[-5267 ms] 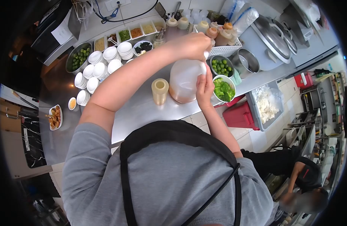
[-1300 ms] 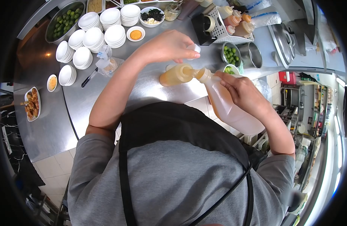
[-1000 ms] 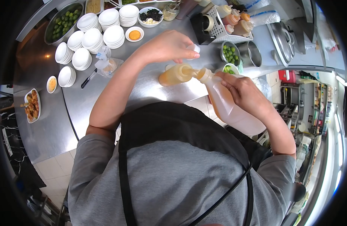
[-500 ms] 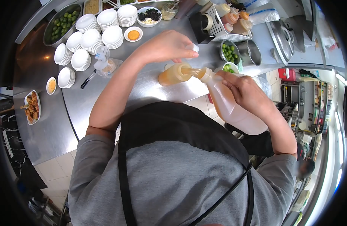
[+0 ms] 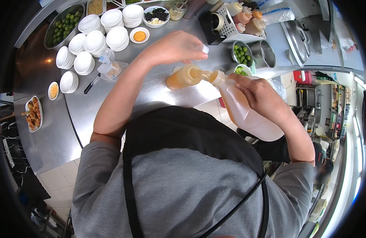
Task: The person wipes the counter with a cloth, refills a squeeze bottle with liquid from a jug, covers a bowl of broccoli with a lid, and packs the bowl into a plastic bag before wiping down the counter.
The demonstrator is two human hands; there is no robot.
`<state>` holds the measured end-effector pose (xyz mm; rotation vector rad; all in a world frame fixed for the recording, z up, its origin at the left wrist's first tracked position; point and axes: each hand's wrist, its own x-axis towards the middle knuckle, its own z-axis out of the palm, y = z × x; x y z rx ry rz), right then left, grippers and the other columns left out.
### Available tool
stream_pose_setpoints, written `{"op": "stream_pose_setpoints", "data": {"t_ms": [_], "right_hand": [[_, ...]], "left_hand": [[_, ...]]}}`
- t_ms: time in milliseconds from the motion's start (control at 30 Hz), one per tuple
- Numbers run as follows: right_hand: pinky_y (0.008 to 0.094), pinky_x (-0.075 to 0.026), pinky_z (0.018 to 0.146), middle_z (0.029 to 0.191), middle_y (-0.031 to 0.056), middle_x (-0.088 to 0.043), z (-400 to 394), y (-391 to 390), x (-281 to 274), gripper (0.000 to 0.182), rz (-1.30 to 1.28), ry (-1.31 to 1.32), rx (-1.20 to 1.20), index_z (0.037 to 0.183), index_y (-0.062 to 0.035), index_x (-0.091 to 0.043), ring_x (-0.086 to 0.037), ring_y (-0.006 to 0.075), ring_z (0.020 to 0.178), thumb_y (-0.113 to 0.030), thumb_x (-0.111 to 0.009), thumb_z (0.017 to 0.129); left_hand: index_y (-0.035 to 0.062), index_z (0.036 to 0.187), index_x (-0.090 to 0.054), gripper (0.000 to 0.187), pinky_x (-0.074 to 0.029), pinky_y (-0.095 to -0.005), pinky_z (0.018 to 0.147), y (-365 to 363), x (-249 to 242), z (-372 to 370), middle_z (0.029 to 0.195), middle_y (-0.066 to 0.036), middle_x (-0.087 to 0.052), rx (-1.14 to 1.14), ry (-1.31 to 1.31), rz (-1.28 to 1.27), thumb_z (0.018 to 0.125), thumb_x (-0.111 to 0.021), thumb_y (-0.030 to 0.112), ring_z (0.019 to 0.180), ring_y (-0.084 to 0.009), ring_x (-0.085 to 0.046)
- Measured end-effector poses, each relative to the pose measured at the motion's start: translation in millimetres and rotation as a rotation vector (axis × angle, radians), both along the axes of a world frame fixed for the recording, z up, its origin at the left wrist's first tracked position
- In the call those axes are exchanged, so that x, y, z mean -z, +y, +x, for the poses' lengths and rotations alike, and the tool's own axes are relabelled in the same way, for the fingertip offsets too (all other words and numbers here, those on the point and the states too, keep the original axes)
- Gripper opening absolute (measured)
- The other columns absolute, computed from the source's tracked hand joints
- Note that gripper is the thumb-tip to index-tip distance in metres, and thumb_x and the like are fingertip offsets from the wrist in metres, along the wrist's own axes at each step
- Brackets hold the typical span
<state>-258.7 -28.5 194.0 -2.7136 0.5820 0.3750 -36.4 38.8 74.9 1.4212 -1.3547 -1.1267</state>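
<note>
My right hand [image 5: 260, 92] grips the neck of a large translucent jug [image 5: 252, 121], tilted with its mouth to the left. Amber liquid [image 5: 205, 75] streams from it into the open top of a smaller squeeze bottle [image 5: 183, 77] that stands on the steel counter [image 5: 151, 89]. Above that bottle, my left hand [image 5: 183, 49] is closed round a small white cap [image 5: 204, 50] at its fingertips and does not touch the bottle.
Stacks of white bowls [image 5: 95, 41] and a pen [image 5: 92, 83] lie left. A basket of sauce bottles [image 5: 232, 31], a bowl of green limes [image 5: 241, 53] and a steel pot [image 5: 265, 54] stand right. A person's dark sleeve [image 5: 274, 150] shows beyond my right arm.
The jug and both hands hold almost the same pose, with liquid still flowing. The person at the right has shifted slightly.
</note>
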Motion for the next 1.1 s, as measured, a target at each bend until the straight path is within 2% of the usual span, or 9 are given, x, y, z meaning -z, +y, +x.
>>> {"op": "stream_pose_setpoints", "data": {"t_ms": [267,333,667,867,933,967,1033,1067,1100], "right_hand": [[0.0394,-0.046,0.064,0.080,0.0237,-0.059,0.4,-0.4,-0.3,0.025,0.011,-0.007,-0.005,0.108,-0.0014,-0.055,-0.058,0.0386,0.072,-0.006,-0.050,0.084],[0.0391,-0.046,0.064,0.079,0.0237,-0.059,1.1,-0.3,-0.4,0.025,0.027,-0.013,-0.005,0.108,-0.0015,-0.055,-0.058,0.0385,0.072,-0.006,-0.050,0.084],[0.0388,-0.046,0.064,0.079,0.0238,-0.059,3.3,-1.1,2.1,0.026,0.027,-0.017,-0.016,0.110,-0.0017,-0.054,-0.058,0.0381,0.072,-0.007,-0.050,0.084],[0.0389,-0.046,0.064,0.077,0.0227,-0.059,3.2,-2.0,8.2,0.025,0.025,-0.052,-0.032,0.109,-0.0022,-0.055,-0.058,0.0378,0.071,-0.008,-0.050,0.085],[0.0391,-0.046,0.064,0.076,0.0221,-0.059,4.3,0.0,9.7,0.025,0.059,-0.081,-0.002,0.109,-0.0026,-0.055,-0.058,0.0375,0.070,-0.008,-0.049,0.086],[0.0391,-0.046,0.064,0.076,0.0221,-0.059,3.2,-0.3,12.4,0.025,0.059,-0.083,-0.001,0.109,-0.0026,-0.055,-0.058,0.0375,0.070,-0.008,-0.049,0.086],[0.0398,-0.045,0.058,0.069,0.0215,-0.057,-0.1,-1.7,20.9,0.024,0.080,-0.198,0.013,0.104,0.0002,-0.055,-0.056,0.0374,0.065,-0.012,-0.052,0.084],[0.0398,-0.045,0.058,0.069,0.0215,-0.057,-1.4,-1.2,22.0,0.024,0.077,-0.205,0.015,0.104,0.0002,-0.055,-0.056,0.0374,0.065,-0.012,-0.052,0.084],[0.0397,-0.045,0.058,0.070,0.0220,-0.057,-3.0,0.1,22.4,0.024,0.078,-0.224,0.045,0.105,0.0004,-0.055,-0.056,0.0374,0.065,-0.012,-0.052,0.084]], "left_hand": [[-0.0084,0.107,-0.054,0.051,-0.051,-0.0257,0.062,-1.3,5.7,-0.6,0.084,-0.010,-0.060,-0.015,0.021,0.009,0.077,-0.067,0.031,0.071,-0.0140,-0.060],[-0.0046,0.099,-0.059,0.052,-0.050,-0.0296,0.064,-2.8,11.8,-0.3,0.083,-0.014,-0.064,-0.044,0.025,-0.063,0.072,-0.065,0.040,0.066,-0.0196,-0.064],[0.0027,0.103,-0.058,0.046,-0.050,-0.0302,0.065,-1.0,9.9,1.1,0.095,-0.011,-0.062,-0.044,0.001,-0.068,0.072,-0.067,0.036,0.068,-0.0187,-0.063],[0.0048,0.101,-0.060,0.042,-0.048,-0.0313,0.072,0.9,16.0,4.6,0.098,-0.011,-0.061,-0.058,-0.084,-0.173,0.071,-0.069,0.032,0.077,-0.0204,-0.062],[0.0059,0.108,-0.057,0.036,-0.045,-0.0242,0.070,3.0,15.3,6.0,0.090,-0.006,-0.058,-0.021,-0.091,-0.181,0.078,-0.066,0.022,0.079,-0.0109,-0.057],[0.0059,0.108,-0.057,0.036,-0.045,-0.0242,0.070,3.9,14.3,6.7,0.090,-0.006,-0.058,-0.020,-0.093,-0.181,0.078,-0.066,0.022,0.079,-0.0109,-0.057],[0.0043,0.109,-0.057,0.036,-0.045,-0.0240,0.076,5.3,11.3,7.5,0.092,-0.005,-0.059,0.037,0.083,-0.140,0.079,-0.065,0.021,0.085,-0.0108,-0.056],[0.0043,0.109,-0.057,0.036,-0.045,-0.0240,0.076,5.7,9.3,6.7,0.092,-0.005,-0.059,0.041,0.077,-0.142,0.079,-0.065,0.021,0.085,-0.0108,-0.056],[0.0035,0.109,-0.057,0.035,-0.045,-0.0241,0.078,6.4,6.8,5.1,0.093,-0.005,-0.060,0.073,0.181,-0.080,0.079,-0.065,0.020,0.085,-0.0107,-0.056]]}}
